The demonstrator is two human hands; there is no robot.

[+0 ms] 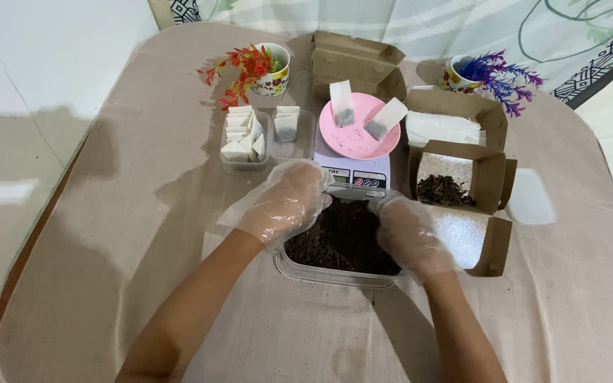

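Two gloved hands, left hand [285, 202] and right hand [407, 232], over tub [335, 273] of dark tea leaves [342, 237]; left grip loosely wide, right grip cannot tell.

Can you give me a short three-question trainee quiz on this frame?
1. True or false: both gloved hands are at the clear tub of dark loose material.
2. What lies on the pink plate on the scale? A) two small white bags B) a spoon C) nothing
3. Which hand is nearer the open brown box holding dark material?

Key:
1. True. The left hand is over the tub's left edge and the right hand at its right edge.
2. A.
3. The right hand.
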